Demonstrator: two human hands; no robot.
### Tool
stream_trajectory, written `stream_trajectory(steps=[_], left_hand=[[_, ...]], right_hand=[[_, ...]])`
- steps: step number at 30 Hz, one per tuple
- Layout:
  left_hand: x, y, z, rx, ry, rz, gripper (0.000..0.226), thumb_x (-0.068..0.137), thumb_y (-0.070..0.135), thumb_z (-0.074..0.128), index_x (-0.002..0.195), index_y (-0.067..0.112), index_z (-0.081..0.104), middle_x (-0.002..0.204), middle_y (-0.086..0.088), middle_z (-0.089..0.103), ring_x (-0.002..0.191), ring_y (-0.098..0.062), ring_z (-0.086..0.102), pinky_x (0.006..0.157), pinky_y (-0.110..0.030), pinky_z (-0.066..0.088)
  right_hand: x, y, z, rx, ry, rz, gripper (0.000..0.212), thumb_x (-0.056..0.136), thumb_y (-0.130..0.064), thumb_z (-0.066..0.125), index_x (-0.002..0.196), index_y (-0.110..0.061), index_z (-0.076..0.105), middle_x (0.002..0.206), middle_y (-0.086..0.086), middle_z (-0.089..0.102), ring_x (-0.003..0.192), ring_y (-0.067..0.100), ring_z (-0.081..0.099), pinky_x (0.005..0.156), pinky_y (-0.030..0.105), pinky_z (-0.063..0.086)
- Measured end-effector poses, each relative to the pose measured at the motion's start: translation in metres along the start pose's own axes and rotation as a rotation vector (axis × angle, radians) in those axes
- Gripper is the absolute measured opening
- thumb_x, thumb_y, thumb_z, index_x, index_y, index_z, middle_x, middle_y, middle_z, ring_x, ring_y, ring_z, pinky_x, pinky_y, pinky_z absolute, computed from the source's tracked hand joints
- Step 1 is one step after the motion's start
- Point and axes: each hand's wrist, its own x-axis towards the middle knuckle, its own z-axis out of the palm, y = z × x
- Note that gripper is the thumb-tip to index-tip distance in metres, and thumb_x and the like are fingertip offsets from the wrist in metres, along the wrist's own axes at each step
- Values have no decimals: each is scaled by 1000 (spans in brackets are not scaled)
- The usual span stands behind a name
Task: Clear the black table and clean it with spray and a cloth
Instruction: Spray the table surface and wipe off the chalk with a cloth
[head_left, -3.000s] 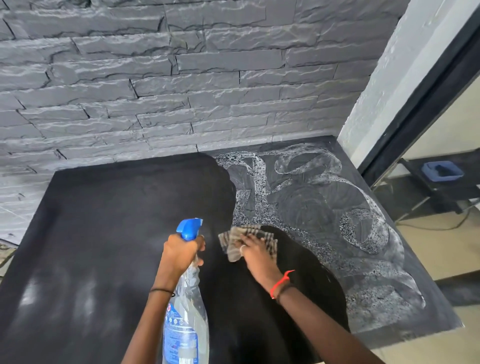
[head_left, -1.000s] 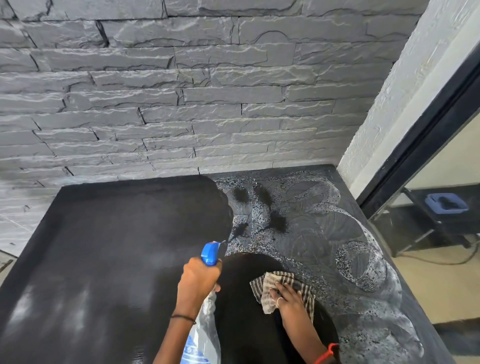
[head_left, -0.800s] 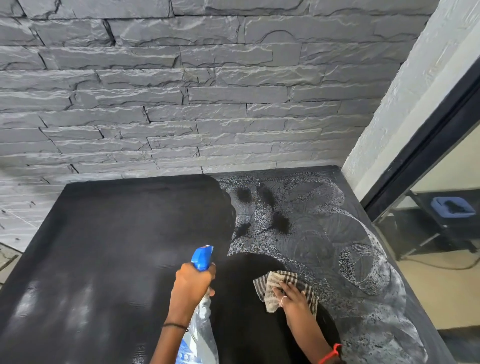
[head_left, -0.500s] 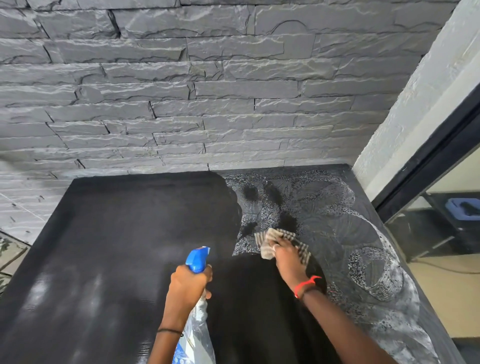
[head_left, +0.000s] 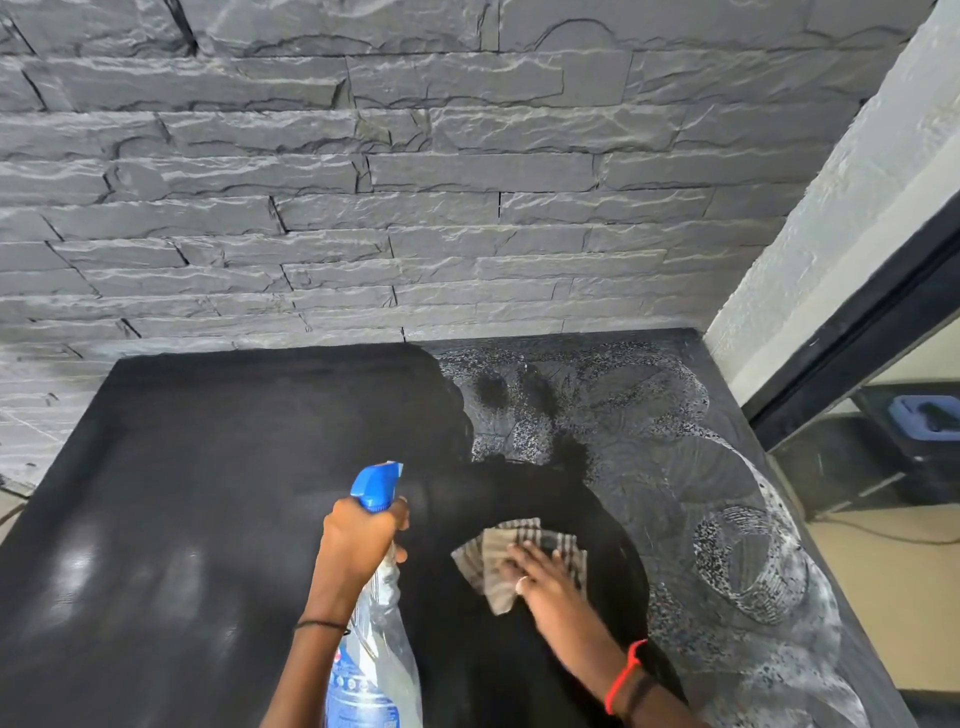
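The left hand (head_left: 361, 540) is wrapped round the neck of the spray bottle (head_left: 382, 660), holding it upright over the near side of the black table (head_left: 208, 467), its blue nozzle pointing toward the grey stone wall (head_left: 415, 208). Just beside it the right hand (head_left: 543, 577) lies flat with fingers straight, pressing the checked cloth (head_left: 493, 566) onto a dark patch of the tabletop. To its right, pale speckled swirls of spray (head_left: 727, 561) cover the surface.
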Motion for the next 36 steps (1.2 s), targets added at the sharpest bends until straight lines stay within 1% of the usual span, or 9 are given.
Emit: stream_trajectory(steps=[3, 7, 13, 17, 19, 21, 24, 31, 36], left_hand=[[9, 7, 0, -6, 1, 13, 15, 82, 13, 62, 71, 3, 65, 63, -11, 64, 40, -16, 63, 58, -30, 54], [18, 9, 2, 2, 14, -9, 17, 81, 15, 63, 72, 1, 65, 63, -9, 63, 41, -18, 64, 45, -20, 47], [34, 6, 5, -16, 27, -29, 17, 84, 17, 62, 77, 1, 65, 70, -12, 67, 46, -21, 65, 49, -23, 48], [48, 16, 6, -21, 31, -33, 16, 83, 15, 63, 76, 0, 66, 69, -13, 67, 44, -20, 65, 55, -27, 52], [56, 21, 7, -31, 32, -35, 16, 81, 14, 63, 75, -1, 66, 69, -14, 68, 44, -22, 65, 59, -31, 54], [63, 27, 8, -38, 37, -42, 16, 80, 14, 63, 75, 0, 67, 70, -17, 70, 45, -22, 66, 62, -32, 53], [75, 35, 10, -49, 34, -34, 16, 82, 14, 62, 76, 0, 67, 71, -15, 69, 42, -19, 65, 53, -26, 50], [89, 38, 11, -53, 16, -23, 15, 84, 14, 62, 76, 1, 66, 64, -7, 63, 39, -15, 62, 54, -25, 52], [95, 40, 12, -21, 9, -24, 16, 84, 13, 62, 74, 1, 65, 59, -3, 61, 38, -15, 62, 47, -20, 46]], right_hand=[[22, 61, -14, 85, 28, 54, 46, 76, -10, 41, 114, -19, 64, 121, 5, 64, 117, 24, 53, 108, 20, 15], [97, 123, -38, 4, 5, 168, 51, 81, 9, 46, 127, -10, 56, 134, 9, 54, 127, 25, 48, 114, 27, 24], [185, 66, -42, 225, 41, 197, 44, 90, -1, 43, 132, -12, 54, 140, 3, 49, 131, 17, 43, 113, 42, 29], [168, -2, -24, 206, 58, -25, 42, 82, -7, 35, 106, -10, 69, 126, 8, 60, 116, 28, 56, 95, 49, 47], [138, -12, -18, 153, -15, -125, 44, 75, -16, 34, 90, -22, 75, 112, -1, 68, 102, 22, 66, 84, 42, 55], [105, -4, -3, 65, -64, -183, 43, 75, -21, 35, 92, -29, 74, 112, -7, 69, 110, 15, 60, 102, 36, 37], [66, 36, 1, -1, -84, -211, 42, 77, -24, 38, 113, -33, 58, 120, -8, 65, 121, 12, 42, 107, 30, 14], [143, 142, -41, 0, -23, 33, 57, 80, -2, 31, 131, -16, 51, 133, 11, 55, 126, 26, 47, 111, 20, 15], [246, 97, -61, 51, 8, 113, 47, 86, 7, 42, 130, -4, 54, 142, 12, 44, 134, 27, 39, 113, 20, 10]])
